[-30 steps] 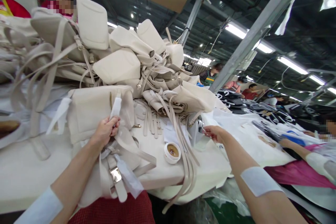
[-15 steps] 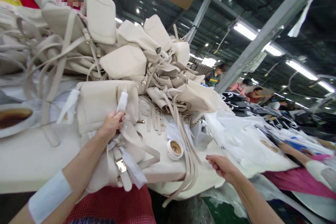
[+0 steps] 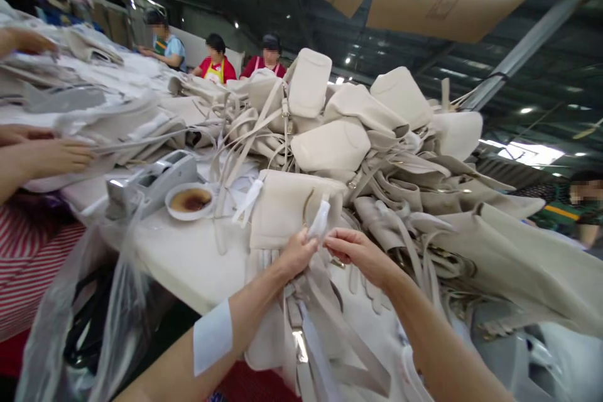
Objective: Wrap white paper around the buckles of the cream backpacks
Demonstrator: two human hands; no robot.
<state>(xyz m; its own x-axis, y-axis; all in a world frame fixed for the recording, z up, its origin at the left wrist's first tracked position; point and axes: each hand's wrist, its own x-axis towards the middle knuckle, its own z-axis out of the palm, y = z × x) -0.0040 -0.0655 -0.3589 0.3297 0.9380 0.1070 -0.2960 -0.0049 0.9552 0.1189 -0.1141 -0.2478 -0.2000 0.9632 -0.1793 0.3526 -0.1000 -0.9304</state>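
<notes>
A cream leather bag [image 3: 277, 210] lies in front of me on the table, its lower part hanging toward my lap. My left hand [image 3: 300, 252] is closed on the bag's strap, just below a white paper wrapping [image 3: 321, 218]. Close to its right, my right hand [image 3: 360, 252] is pinched, thumb against fingers; whatever it may hold is too small to make out. Below the hands hangs a metal buckle [image 3: 299, 345] on a strap, beside more white wrapping.
Cream bags [image 3: 330, 144] are heaped behind, straps trailing. A bowl of brown liquid [image 3: 191, 201] stands left, by a grey tape dispenser [image 3: 160, 179]. At far left, another person's hands [image 3: 51, 154] rest on cream pieces. A plastic bag [image 3: 117, 301] hangs at the table edge.
My view has swung left. My right hand, still pinched, has come from beside the small white cup on the right to next to my left hand, which keeps its hold.
</notes>
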